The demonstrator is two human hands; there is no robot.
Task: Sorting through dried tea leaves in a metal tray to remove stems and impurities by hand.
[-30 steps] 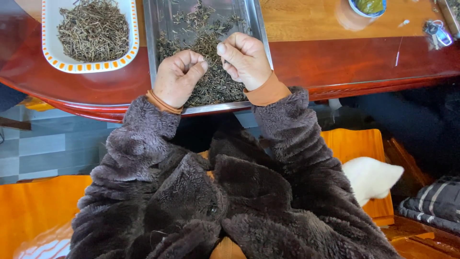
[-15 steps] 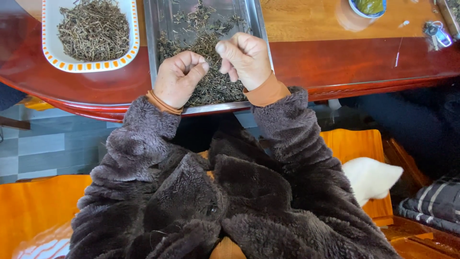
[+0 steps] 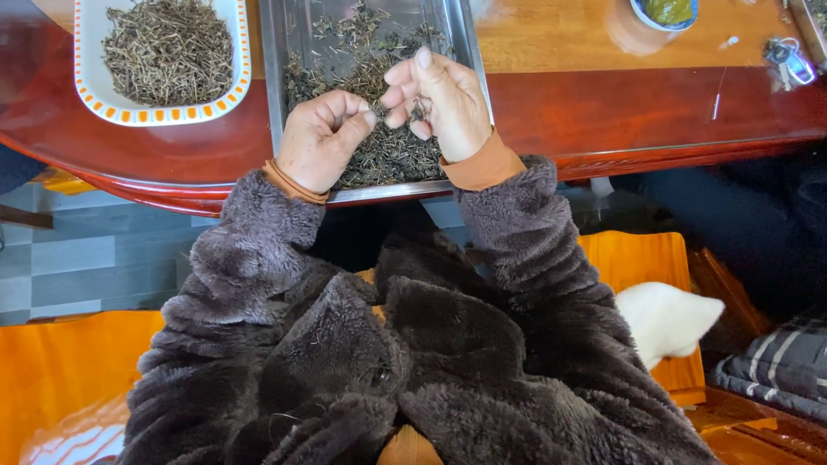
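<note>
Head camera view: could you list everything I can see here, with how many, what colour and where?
metal tray: one, silver, on the table before the person
dried dark leaves: a loose pile, dark green-brown, in the tray
oval dish: one, white with orange-patterned rim, upper left
dried stems: a heap, brownish, in the dish
table: one, reddish-brown, glossy
cup: one, top right, green contents, partly cut off
keys: a small bunch, far right
white fluffy thing: one, lower right, kind unclear
striped cushion: one, grey, lower right
fleece jacket: one, dark brown
left hand: closed, over the tray
right hand: pinching a few leaves
</note>
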